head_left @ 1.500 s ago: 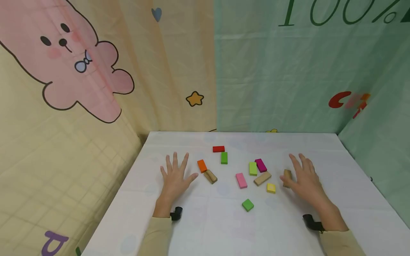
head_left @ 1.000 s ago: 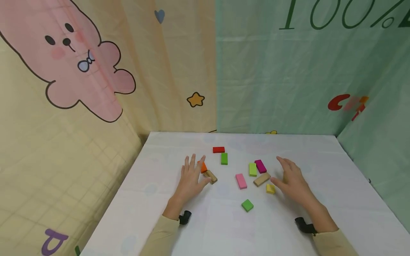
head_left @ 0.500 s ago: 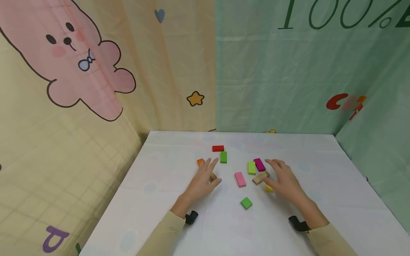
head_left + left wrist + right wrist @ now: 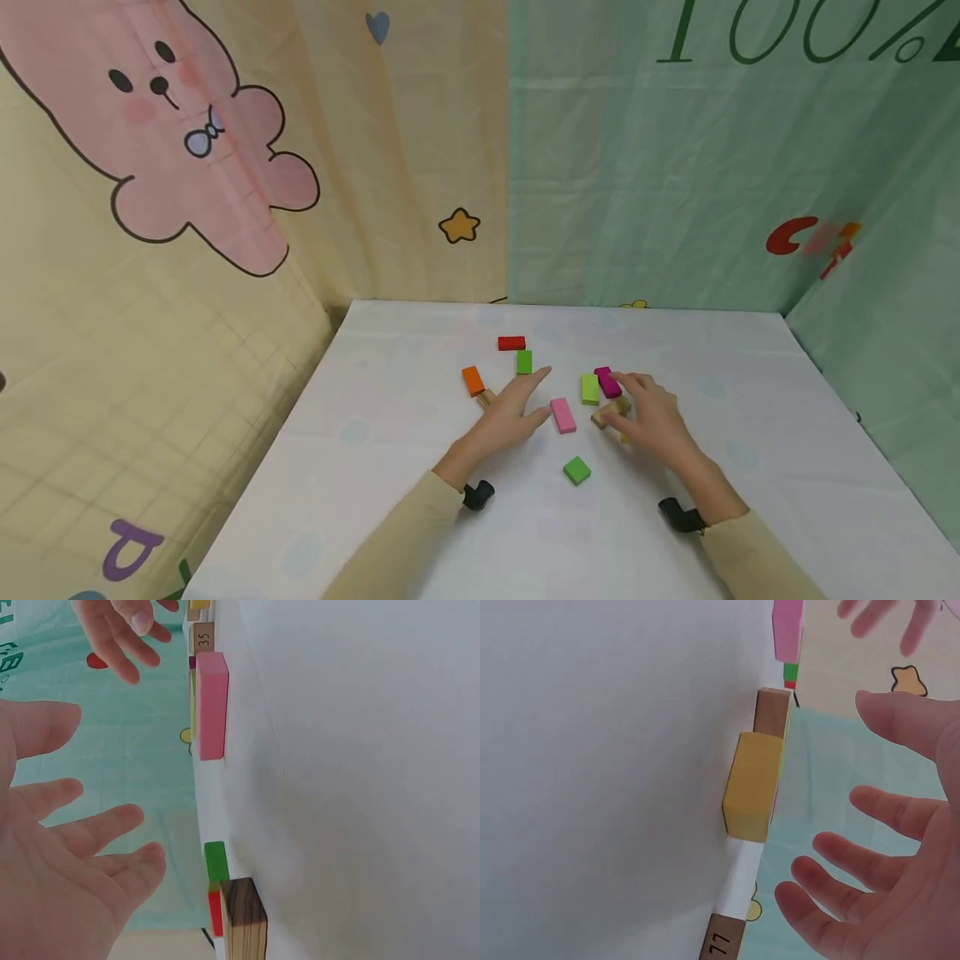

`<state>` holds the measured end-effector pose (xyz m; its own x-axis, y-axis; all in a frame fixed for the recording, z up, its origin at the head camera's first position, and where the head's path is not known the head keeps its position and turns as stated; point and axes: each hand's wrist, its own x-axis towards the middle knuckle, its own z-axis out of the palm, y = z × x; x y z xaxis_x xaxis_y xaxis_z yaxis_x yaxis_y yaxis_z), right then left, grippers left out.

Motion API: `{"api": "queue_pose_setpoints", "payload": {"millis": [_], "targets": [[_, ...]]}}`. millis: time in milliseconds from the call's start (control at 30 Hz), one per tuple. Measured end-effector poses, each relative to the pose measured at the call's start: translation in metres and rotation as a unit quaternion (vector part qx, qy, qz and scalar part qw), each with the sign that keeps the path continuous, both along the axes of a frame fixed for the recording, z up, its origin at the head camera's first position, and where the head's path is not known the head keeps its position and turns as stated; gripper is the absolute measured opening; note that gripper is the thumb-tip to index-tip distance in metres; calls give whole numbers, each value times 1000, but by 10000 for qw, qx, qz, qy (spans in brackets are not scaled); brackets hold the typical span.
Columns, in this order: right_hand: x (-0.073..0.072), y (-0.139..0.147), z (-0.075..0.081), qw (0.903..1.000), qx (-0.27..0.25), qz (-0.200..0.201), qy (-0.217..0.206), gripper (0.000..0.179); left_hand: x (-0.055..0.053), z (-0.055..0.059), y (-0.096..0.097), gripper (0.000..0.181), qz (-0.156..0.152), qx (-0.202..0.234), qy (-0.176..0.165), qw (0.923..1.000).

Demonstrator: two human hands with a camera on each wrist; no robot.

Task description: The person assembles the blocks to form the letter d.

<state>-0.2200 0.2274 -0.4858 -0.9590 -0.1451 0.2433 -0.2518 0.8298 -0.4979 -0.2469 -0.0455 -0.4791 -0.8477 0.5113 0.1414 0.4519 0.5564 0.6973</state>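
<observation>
1. Left hand (image 4: 510,415): grip loose, fingers parted; hovering just beside the pink block (image 4: 563,416), which is lying on the tabletop (image 4: 360,517);
2. Right hand (image 4: 651,417): grip relaxed, fingers apart; hovering by the yellow block (image 4: 751,787) and tan block (image 4: 771,712) (both partly covered in the head view);
3. Lime block (image 4: 590,389), magenta block (image 4: 607,382): lying side by side;
4. Green square block (image 4: 577,471): lying nearest the person;
5. Red block (image 4: 512,343): lying farthest.
</observation>
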Motion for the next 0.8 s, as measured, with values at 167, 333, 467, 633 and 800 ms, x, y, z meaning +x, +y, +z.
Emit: {"api": "queue_pose_setpoints", "payload": {"millis": [167,333,467,633,800], "targets": [[-3,-3,-3,9998,-110,0,-165,70,-4,-1,17,66,-44,32,-125,9999],[-3,-2,-4,9995,-195,-14,-267,69,-6,0,31,60,-99,151,-267,9995],[-4,-1,-4,9990,-206,-75,-383,70,-7,-1,40,53,-237,270,-370,9987],[-5,-2,-3,9985,-105,-185,-509,69,-13,-6,52,50,-434,331,-395,9977],[-8,-4,-5,9973,171,-237,-675,67,-16,-11,60,47,-483,458,-693,9954]]}}
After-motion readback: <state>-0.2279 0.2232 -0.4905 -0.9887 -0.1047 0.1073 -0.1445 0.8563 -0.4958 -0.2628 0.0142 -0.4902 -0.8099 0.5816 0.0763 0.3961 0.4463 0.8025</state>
